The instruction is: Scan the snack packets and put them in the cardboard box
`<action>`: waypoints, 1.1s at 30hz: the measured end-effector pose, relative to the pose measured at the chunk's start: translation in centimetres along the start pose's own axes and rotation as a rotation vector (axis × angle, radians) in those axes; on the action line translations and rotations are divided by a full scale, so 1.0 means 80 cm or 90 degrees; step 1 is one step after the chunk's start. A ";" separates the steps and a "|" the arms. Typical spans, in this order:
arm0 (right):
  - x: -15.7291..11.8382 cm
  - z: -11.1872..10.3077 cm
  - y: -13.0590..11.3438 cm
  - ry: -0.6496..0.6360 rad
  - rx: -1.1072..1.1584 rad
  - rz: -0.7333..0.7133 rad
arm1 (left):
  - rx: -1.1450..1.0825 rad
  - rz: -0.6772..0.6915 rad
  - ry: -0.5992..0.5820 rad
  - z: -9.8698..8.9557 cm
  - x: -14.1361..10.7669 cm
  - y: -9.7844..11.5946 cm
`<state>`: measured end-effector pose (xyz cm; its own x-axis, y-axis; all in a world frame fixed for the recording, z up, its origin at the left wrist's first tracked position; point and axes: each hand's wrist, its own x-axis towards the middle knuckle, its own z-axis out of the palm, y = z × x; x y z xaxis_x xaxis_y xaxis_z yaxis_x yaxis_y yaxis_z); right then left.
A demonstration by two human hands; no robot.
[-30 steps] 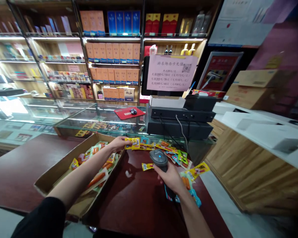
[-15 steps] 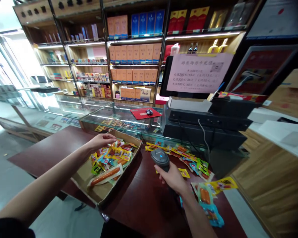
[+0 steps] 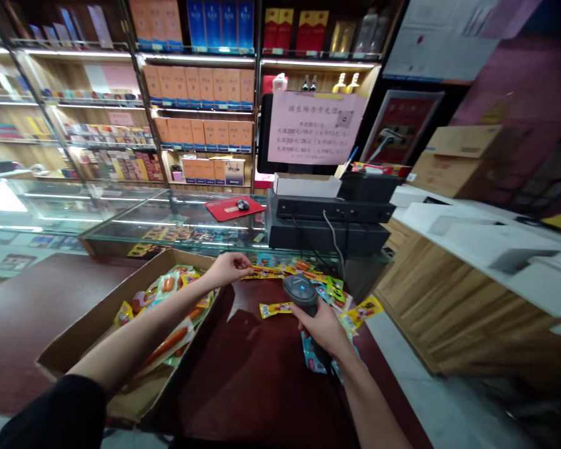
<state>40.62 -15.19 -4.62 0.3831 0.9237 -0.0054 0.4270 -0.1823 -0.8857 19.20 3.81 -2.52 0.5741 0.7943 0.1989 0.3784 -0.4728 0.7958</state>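
My right hand [image 3: 325, 324] is wrapped round the handle of a dark grey barcode scanner [image 3: 300, 290], its head pointing away over the table. My left hand [image 3: 229, 269] pinches the left end of a thin yellow snack packet [image 3: 264, 272] beyond the box's right rim. An open cardboard box [image 3: 81, 321] lies under my left forearm, with several wrapped sausages and small snack packets inside. Near the scanner, a short yellow packet [image 3: 275, 309] lies flat. Blue packets [image 3: 311, 357] are partly hidden beneath my right hand. A green packet [image 3: 335, 289] lies among others to the right.
Behind the table stands a glass counter [image 3: 121, 227] with a red mouse pad [image 3: 229, 209] and a mouse. A monitor bearing a pink sign [image 3: 313, 134] stands on a black cash drawer [image 3: 327, 234]. A wooden cabinet [image 3: 472, 299] is at the right.
My left hand has moved right, from above the box to the yellow packet beyond its rim. The view has turned right. My right hand still holds the scanner.
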 end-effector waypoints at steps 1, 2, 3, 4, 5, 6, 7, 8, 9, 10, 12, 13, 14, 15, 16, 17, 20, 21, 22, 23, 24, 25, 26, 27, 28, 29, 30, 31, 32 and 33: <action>-0.002 -0.005 0.002 0.010 -0.008 0.000 | 0.002 0.018 -0.027 0.023 0.006 -0.001; -0.004 -0.010 0.004 0.020 -0.015 0.001 | 0.004 0.035 -0.053 0.045 0.011 -0.001; -0.005 -0.015 0.007 0.030 -0.021 0.000 | 0.005 0.045 -0.080 0.066 0.014 -0.001; -0.007 -0.019 0.011 0.041 -0.028 -0.003 | 0.006 0.046 -0.106 0.085 0.017 0.000; -0.008 -0.023 0.015 0.052 -0.033 -0.008 | 0.011 0.049 -0.131 0.103 0.019 0.001; -0.009 -0.027 0.019 0.063 -0.036 -0.016 | 0.019 0.050 -0.154 0.118 0.021 0.003; -0.010 -0.030 0.023 0.070 -0.036 -0.026 | 0.031 0.053 -0.173 0.131 0.023 0.005; -0.012 -0.034 0.026 0.078 -0.035 -0.033 | 0.044 0.058 -0.189 0.142 0.025 0.007; -0.013 -0.037 0.029 0.084 -0.031 -0.035 | 0.055 0.064 -0.204 0.152 0.028 0.009; -0.015 -0.040 0.032 0.088 -0.026 -0.030 | 0.065 0.070 -0.217 0.160 0.031 0.011; -0.019 -0.045 0.036 0.095 -0.015 -0.013 | 0.084 0.081 -0.240 0.174 0.038 0.016; -0.020 -0.047 0.037 0.100 -0.010 -0.005 | 0.097 0.088 -0.248 0.181 0.041 0.018; -0.022 -0.048 0.039 0.105 -0.007 0.001 | 0.111 0.094 -0.253 0.188 0.044 0.019; -0.023 -0.050 0.041 0.110 -0.004 0.006 | 0.129 0.101 -0.256 0.194 0.047 0.021; -0.025 -0.051 0.043 0.115 -0.002 0.010 | 0.145 0.107 -0.259 0.200 0.050 0.022; -0.025 -0.052 0.045 0.120 -0.001 0.013 | 0.161 0.112 -0.265 0.206 0.052 0.022; -0.027 -0.055 0.052 0.130 0.005 0.019 | 0.199 0.118 -0.284 0.221 0.057 0.023; -0.027 -0.056 0.055 0.132 0.007 0.019 | 0.210 0.117 -0.288 0.225 0.059 0.023; -0.027 -0.057 0.058 0.135 0.009 0.018 | 0.221 0.116 -0.291 0.229 0.060 0.024; -0.028 -0.057 0.060 0.136 0.011 0.018 | 0.236 0.111 -0.294 0.232 0.060 0.026; -0.028 -0.058 0.063 0.137 0.011 0.019 | 0.255 0.100 -0.301 0.233 0.061 0.027; -0.028 -0.058 0.064 0.137 0.010 0.022 | 0.275 0.084 -0.310 0.234 0.062 0.029; -0.028 -0.059 0.065 0.137 0.008 0.024 | 0.293 0.066 -0.320 0.233 0.063 0.031; -0.028 -0.059 0.066 0.138 0.004 0.025 | 0.307 0.048 -0.329 0.230 0.064 0.032; -0.028 -0.059 0.066 0.140 -0.001 0.023 | 0.317 0.033 -0.333 0.225 0.065 0.033; -0.028 -0.059 0.065 0.142 -0.005 0.020 | 0.323 0.026 -0.334 0.218 0.067 0.032; -0.028 -0.058 0.064 0.144 -0.009 0.016 | 0.321 0.023 -0.328 0.208 0.070 0.031; -0.027 -0.058 0.063 0.144 -0.012 0.012 | 0.305 0.016 -0.318 0.196 0.072 0.028; -0.026 -0.056 0.061 0.141 -0.013 0.010 | 0.267 0.003 -0.297 0.182 0.074 0.024; -0.025 -0.054 0.060 0.137 -0.012 0.008 | 0.202 -0.025 -0.268 0.167 0.076 0.020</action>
<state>45.45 -19.36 -6.82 0.5536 0.8284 0.0851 0.4362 -0.2013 -0.8771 33.02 2.77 -7.68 0.7725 0.6223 -0.1262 0.5691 -0.5905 0.5722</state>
